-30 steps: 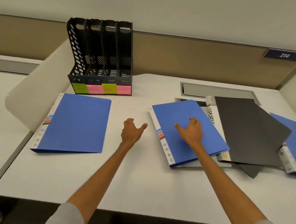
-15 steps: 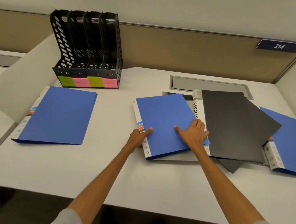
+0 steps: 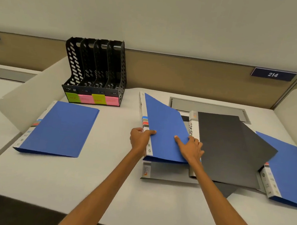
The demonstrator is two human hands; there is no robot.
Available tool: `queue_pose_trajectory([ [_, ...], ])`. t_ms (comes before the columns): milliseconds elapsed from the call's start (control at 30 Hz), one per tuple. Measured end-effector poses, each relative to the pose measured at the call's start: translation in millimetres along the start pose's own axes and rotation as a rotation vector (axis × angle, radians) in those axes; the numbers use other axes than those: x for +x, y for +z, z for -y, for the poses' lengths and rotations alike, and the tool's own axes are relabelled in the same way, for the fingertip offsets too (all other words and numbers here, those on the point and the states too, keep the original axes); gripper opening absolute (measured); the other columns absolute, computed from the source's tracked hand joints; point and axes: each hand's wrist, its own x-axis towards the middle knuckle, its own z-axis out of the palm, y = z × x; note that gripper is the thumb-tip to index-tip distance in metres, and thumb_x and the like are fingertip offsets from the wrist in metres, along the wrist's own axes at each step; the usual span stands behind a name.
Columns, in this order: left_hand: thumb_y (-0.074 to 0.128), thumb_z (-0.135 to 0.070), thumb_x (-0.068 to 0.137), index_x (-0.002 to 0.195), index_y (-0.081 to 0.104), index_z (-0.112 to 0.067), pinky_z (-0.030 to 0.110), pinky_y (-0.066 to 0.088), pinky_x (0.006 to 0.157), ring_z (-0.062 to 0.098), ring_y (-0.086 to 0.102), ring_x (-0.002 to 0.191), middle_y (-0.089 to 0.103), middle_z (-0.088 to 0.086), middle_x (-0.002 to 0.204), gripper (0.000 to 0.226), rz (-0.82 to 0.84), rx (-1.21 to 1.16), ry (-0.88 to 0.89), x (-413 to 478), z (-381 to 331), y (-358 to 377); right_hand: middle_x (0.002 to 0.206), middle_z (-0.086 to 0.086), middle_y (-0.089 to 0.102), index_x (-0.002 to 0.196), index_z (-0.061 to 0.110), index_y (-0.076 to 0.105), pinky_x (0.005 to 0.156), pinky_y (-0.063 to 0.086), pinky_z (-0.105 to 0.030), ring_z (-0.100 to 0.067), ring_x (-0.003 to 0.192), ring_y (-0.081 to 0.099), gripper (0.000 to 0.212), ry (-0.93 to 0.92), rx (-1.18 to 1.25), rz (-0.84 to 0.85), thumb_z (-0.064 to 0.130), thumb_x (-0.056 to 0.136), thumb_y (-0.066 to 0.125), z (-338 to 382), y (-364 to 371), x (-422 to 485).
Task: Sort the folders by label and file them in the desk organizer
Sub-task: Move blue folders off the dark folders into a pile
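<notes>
A blue folder (image 3: 164, 128) is tilted up off the pile at the desk's middle. My left hand (image 3: 139, 140) grips its spine edge and my right hand (image 3: 191, 149) holds its right side. Under it lies a grey folder (image 3: 167, 172). To the right lie black folders (image 3: 231, 147) and another blue folder (image 3: 290, 171). A further blue folder (image 3: 60, 129) lies flat at the left. The black desk organizer (image 3: 95, 74) stands at the back left, its slots empty, with green and pink sticky labels (image 3: 91, 98) on its front.
The white desk (image 3: 100, 189) has curved white side dividers (image 3: 27, 100) at left and right. A grey cable hatch (image 3: 206, 107) is set in the desk behind the pile. A tan partition with a sign reading 214 (image 3: 273, 74) runs along the back.
My left hand reached right and took the spine of the middle blue folder. Both hands have lifted that folder off the pile, uncovering the grey folder beneath.
</notes>
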Motion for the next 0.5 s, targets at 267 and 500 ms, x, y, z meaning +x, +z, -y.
queue_pose_trajectory([
  [267,0.077,-0.034,0.074,0.112,0.058,-0.015,0.039,0.061,0.077,0.02,0.07,0.085,0.068,0.002,0.103,0.046,-0.046,-0.045,0.149,-31,-66,41,0.13,-0.013,0.056,0.123,0.016,0.055,0.107,0.036,-0.053,-0.032,0.126,0.044,0.069,0.061,0.297,0.161,0.073,0.087,0.042,11,-23,11],
  [500,0.081,-0.046,0.072,0.114,0.062,-0.023,0.028,0.061,0.066,0.012,0.071,0.073,0.07,-0.006,0.102,0.051,-0.023,-0.044,0.308,-60,-102,60,0.121,-0.01,0.059,0.124,0.022,0.049,0.1,0.043,-0.051,-0.031,0.11,0.058,0.053,0.156,0.679,0.489,0.064,0.092,0.042,32,-40,4],
])
